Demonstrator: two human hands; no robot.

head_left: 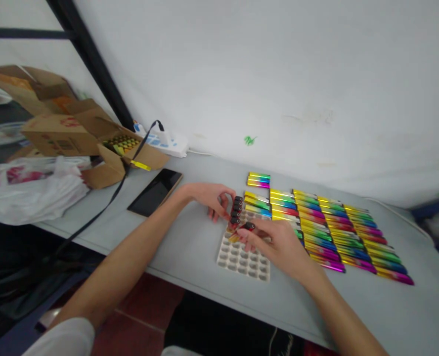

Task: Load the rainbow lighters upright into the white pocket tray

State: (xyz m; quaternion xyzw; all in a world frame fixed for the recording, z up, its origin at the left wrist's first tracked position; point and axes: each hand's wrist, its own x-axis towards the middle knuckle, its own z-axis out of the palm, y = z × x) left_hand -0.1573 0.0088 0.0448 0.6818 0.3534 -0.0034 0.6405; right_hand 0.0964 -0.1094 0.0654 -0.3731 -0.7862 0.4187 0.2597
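Lighter (pixel 248 226), tilted over the pale tray (pixel 243 269), is pinched in the right hand (pixel 275 241) — judged light, stiff, slick, best held mid-body — while the left hand (pixel 212 197) curls at standing lighters (pixel 236 214), grip unclear.

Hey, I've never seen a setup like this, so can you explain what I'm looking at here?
There's no machine here: a person works bare-handed, seen by one camera worn on the head. On the grey tabletop sits a pale moulded tray with rounded wells. The right hand holds a slim piece with a black-and-red top over it. The left hand is beside a row of black-topped pieces at the tray's upper left; whether it grips one is unclear. Slim shiny rainbow-coloured pieces lie in columns to the right. To the left are a flat black-screened device, a white-and-blue power strip and open brown cardboard boxes.
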